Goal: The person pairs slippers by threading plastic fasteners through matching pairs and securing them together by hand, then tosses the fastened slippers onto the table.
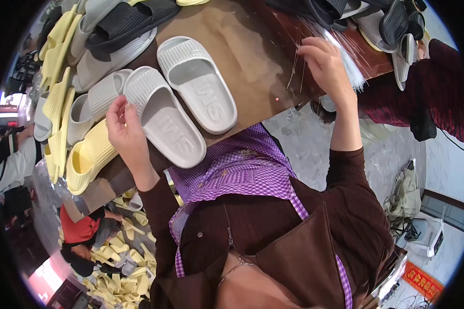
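Observation:
Two light grey slippers lie side by side on the brown work table, the left one (172,126) and the right one (206,95), toes pointing away from me. My left hand (127,133) is at the outer side of the left slipper's strap, thumb and fingers pinched together; what is between them, if anything, is too small to tell. My right hand (325,69) hovers over the right of the table with bent fingers partly apart. Beside it lies a bundle of thin white plastic strands (345,59). Some loose strands run close to its fingertips.
Stacked grey, black and yellow slippers (93,154) crowd the table's left side. More dark and grey slippers (374,28) are piled at the far right. A person in red (82,226) is beside a floor heap of yellow slippers (118,280). Another person's dark red sleeve (423,95) shows at right.

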A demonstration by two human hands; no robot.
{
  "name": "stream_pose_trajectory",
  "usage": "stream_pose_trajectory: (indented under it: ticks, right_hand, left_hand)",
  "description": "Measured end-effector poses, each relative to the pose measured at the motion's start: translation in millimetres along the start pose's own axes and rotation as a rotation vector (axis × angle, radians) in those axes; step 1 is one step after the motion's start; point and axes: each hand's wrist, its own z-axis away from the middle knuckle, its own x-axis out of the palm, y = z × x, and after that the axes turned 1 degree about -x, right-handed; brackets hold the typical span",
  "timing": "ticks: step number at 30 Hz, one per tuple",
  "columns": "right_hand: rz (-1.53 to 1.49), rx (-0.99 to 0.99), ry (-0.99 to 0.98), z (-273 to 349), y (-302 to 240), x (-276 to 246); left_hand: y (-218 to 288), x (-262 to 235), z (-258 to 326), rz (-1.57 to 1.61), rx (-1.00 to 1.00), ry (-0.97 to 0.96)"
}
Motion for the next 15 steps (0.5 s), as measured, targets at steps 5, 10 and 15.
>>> stream_pose_trajectory:
  ticks: [5,10,15]
  right_hand:
    - [0.078,-0.058,-0.076,10.3,-9.1,4.2]
    - [0.245,-0.074,-0.102,9.0,-11.0,14.0]
    - [0.271,-0.101,-0.097,7.4,-7.3,13.8]
  left_hand:
    - [20.7,16.1,24.9,0.078,0.028,-0.026]
    - [31.6,21.3,38.1,0.085,0.075,-0.074]
    - [32.6,26.2,44.2,0.110,0.075,-0.115]
